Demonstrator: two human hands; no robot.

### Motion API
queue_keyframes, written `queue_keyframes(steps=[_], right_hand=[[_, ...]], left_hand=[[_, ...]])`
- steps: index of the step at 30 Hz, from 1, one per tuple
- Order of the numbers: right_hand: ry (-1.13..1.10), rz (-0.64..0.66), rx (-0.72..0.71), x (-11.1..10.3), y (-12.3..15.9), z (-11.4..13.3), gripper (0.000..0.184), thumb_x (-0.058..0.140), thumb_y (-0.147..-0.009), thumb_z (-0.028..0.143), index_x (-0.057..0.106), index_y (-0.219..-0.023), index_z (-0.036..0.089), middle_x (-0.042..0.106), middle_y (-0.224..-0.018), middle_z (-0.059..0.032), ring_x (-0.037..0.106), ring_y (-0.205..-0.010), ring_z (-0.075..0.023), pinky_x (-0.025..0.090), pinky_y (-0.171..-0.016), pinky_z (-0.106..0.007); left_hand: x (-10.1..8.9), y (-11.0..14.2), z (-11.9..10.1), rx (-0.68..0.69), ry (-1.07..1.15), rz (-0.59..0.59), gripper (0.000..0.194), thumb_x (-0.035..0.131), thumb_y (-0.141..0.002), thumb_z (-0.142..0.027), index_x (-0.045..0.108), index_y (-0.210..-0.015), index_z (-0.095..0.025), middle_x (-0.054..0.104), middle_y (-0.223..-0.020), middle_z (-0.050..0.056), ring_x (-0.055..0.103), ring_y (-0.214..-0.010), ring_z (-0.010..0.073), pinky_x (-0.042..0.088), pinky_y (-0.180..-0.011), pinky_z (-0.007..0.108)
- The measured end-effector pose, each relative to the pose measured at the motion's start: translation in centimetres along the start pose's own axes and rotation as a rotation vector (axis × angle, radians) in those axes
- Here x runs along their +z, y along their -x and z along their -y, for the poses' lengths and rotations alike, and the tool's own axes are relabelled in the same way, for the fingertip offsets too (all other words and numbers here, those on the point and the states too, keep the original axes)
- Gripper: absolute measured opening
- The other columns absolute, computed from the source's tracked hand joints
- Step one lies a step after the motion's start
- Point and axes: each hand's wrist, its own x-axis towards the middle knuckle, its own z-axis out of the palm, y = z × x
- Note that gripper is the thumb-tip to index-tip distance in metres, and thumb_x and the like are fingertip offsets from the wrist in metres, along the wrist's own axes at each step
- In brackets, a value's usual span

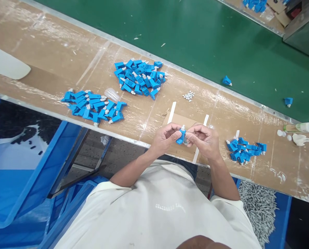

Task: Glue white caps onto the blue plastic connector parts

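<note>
Between the thumb and fingers of my left hand [167, 139] is a small blue plastic part [181, 135] with a white tip pointing up. My right hand [204, 139] is closed in a pinch right beside it, on a small clear piece [185, 140] that is partly hidden by the fingers. Both hands are over a brown cardboard sheet [181, 152] with white tape strips at its sides. Just beyond the sheet lies a little cluster of tiny grey-white pieces [189, 96].
Piles of similar blue parts lie on the workbench [141, 117]: a big heap [140, 76], a left heap [92, 106] and a right heap [244, 150]. A clear plastic cup [112, 94] lies by the left heap. Behind runs a green surface [196, 45]. Blue bins [31, 192] stand below.
</note>
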Motion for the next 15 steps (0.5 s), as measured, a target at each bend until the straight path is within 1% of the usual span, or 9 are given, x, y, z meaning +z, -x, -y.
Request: queue_keyframes(steps=[5,8,12,15], right_hand=[[0.059,-0.005,-0.004,0.1,0.1,-0.1,0.038,0.095,-0.069,0.051,0.075,-0.076,0.019,0.067,-0.074,-0.0007,0.067,-0.057,-0.0128,0.065,-0.052,-0.026],[0.063,-0.002,0.032,-0.1,0.0,-0.3,0.04,0.096,-0.066,0.051,0.075,-0.076,0.019,0.069,-0.073,-0.0008,0.068,-0.056,-0.0133,0.065,-0.053,-0.026],[-0.015,0.055,0.11,-0.6,-0.4,-0.7,0.042,0.099,-0.061,0.05,0.074,-0.073,0.018,0.07,-0.067,-0.0004,0.067,-0.052,-0.013,0.064,-0.051,-0.026],[-0.118,0.09,0.151,-0.9,-0.7,-1.0,0.044,0.102,-0.054,0.046,0.071,-0.068,0.019,0.068,-0.06,0.0017,0.065,-0.049,-0.0124,0.061,-0.046,-0.023]], left_hand=[[-0.1,0.0,0.1,-0.003,-0.022,-0.006,0.05,0.088,-0.073,-0.062,0.075,-0.091,-0.017,0.07,-0.079,0.002,0.061,-0.069,0.0124,0.049,-0.065,0.025],[-0.3,-0.1,0.2,0.011,-0.039,0.0,0.048,0.087,-0.074,-0.061,0.075,-0.091,-0.017,0.07,-0.083,0.003,0.062,-0.072,0.0132,0.049,-0.067,0.026],[-0.3,0.0,0.1,0.0,-0.04,0.043,0.048,0.087,-0.075,-0.06,0.075,-0.09,-0.016,0.068,-0.078,0.002,0.061,-0.066,0.0121,0.048,-0.062,0.025],[-0.1,0.2,-0.2,-0.033,-0.01,0.092,0.049,0.088,-0.074,-0.059,0.073,-0.088,-0.015,0.067,-0.073,0.001,0.059,-0.061,0.0104,0.047,-0.059,0.024]])
